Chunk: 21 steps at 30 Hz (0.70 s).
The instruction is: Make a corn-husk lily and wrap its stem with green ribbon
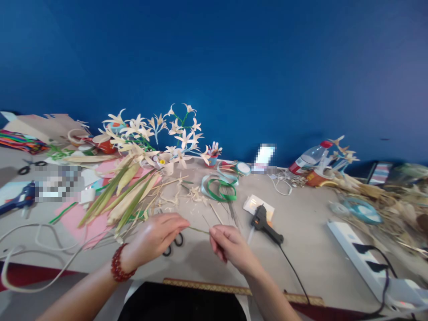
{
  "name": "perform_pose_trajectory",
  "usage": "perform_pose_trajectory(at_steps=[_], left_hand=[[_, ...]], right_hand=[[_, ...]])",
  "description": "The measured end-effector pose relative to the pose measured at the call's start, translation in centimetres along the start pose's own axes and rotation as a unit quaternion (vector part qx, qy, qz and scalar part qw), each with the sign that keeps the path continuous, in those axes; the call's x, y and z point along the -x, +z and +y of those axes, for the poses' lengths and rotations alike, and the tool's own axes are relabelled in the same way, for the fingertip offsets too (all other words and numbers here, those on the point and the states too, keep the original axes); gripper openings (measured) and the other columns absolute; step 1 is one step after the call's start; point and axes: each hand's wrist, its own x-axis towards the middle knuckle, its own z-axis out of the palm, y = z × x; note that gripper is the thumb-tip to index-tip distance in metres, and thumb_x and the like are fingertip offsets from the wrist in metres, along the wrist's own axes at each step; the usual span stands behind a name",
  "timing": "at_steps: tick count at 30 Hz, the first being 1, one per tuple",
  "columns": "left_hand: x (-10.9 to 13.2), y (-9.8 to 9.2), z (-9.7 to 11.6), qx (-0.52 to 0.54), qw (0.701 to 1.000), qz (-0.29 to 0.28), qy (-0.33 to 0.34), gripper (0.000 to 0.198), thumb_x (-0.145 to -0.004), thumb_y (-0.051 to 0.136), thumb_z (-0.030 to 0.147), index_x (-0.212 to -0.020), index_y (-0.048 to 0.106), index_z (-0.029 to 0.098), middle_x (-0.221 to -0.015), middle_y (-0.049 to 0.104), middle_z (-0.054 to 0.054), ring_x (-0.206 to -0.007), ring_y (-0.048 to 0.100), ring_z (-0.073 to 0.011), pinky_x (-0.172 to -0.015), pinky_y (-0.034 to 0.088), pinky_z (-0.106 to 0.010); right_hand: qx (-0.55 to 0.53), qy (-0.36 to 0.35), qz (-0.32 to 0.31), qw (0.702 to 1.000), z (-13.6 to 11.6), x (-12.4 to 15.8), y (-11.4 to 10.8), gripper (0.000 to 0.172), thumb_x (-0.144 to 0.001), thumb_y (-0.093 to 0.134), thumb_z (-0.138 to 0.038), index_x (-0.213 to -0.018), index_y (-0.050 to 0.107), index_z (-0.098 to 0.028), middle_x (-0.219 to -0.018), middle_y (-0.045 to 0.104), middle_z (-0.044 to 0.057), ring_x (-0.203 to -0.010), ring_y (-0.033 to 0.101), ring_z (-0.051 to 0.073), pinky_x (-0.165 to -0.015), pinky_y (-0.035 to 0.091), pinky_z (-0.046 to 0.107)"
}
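My left hand (158, 238), with a red bead bracelet on its wrist, and my right hand (230, 246) both pinch the ends of a thin green stem (199, 230), held level just above the table's near edge. Both hands are closed on it. Black scissors (174, 244) lie partly hidden under my left hand. A black glue gun (265, 223) rests on the table just right of my right hand, its cord trailing toward me.
Long green and cream leaves (124, 196) lie on pink paper at left, with cream paper flowers (157, 133) behind. Green and pale ribbon coils (220, 187), a plastic bottle (309, 158), a white power strip (364, 263) and a blue glue gun (20, 198) are spread around.
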Motion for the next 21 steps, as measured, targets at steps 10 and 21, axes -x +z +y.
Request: perform_pose_trajectory(at_steps=[10,21], left_hand=[[0.7,0.7,-0.1,-0.036,0.995,0.062,0.064,0.026,-0.086,0.056,0.006,-0.107,0.061,0.021,-0.102,0.072,-0.008,-0.095,0.065,-0.0197,-0.087,0.052,-0.034],[-2.2,0.4,3.0,0.147,0.974,-0.098,-0.144,0.023,-0.098,0.041,0.024,-0.104,0.063,0.02,-0.077,0.065,-0.001,-0.07,0.059,-0.0133,-0.07,0.046,-0.025]], right_hand=[[-0.47,0.1,-0.127,0.868,0.0,0.5,2.4,0.037,-0.085,0.07,-0.036,-0.063,0.046,-0.017,-0.042,0.04,-0.011,-0.033,0.008,0.0,-0.03,0.013,0.009],[-0.22,0.03,0.012,0.975,0.1,-0.2,3.1,0.043,-0.082,0.068,-0.047,-0.058,0.058,-0.014,-0.035,0.049,-0.004,-0.025,0.031,0.003,-0.028,0.017,0.015]])
